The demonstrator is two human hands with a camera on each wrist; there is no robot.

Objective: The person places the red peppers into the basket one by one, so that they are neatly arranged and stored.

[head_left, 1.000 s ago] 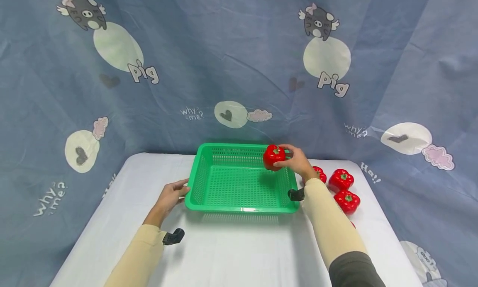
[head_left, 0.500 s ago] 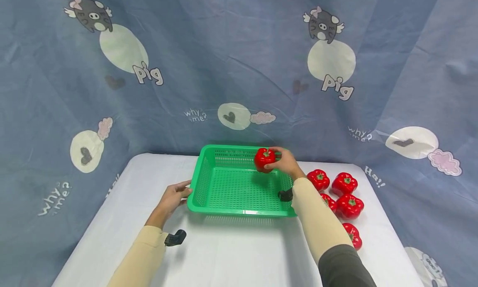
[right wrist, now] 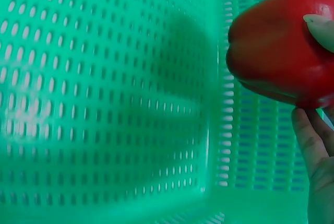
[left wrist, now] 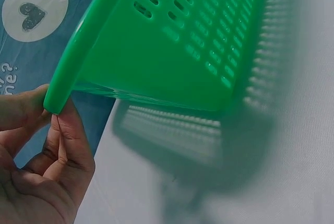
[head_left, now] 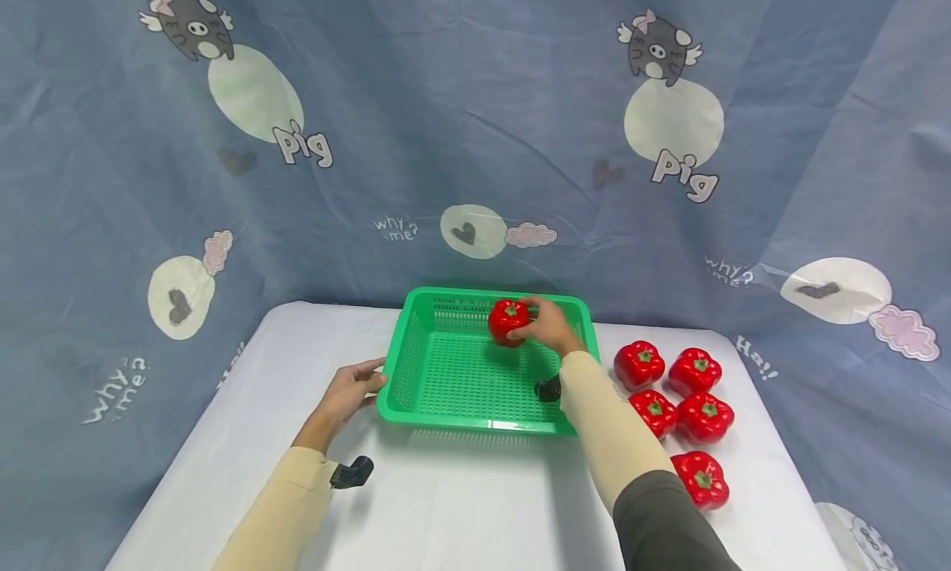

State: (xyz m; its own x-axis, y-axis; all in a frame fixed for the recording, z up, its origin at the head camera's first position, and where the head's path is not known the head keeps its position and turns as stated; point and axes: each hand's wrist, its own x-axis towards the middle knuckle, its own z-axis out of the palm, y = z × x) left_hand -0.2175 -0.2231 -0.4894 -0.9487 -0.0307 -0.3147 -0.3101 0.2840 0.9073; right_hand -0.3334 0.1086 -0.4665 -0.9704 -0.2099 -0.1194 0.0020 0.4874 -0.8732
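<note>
Shifted leftward since the earlier frame, a glossy red, blocky, lobed bell pepper (head_left: 505, 319) with a green stem is held above the floor of a green rectangular perforated plastic basket (head_left: 461, 422), toward its back wall. Its right hand (head_left: 547, 323) pinches it between thumb and fingers, while the left hand (head_left: 345, 395) pinches the basket's left rim.

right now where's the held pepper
In the head view, that pepper is in the right hand, above the green basket's floor, near the far rim.
</note>
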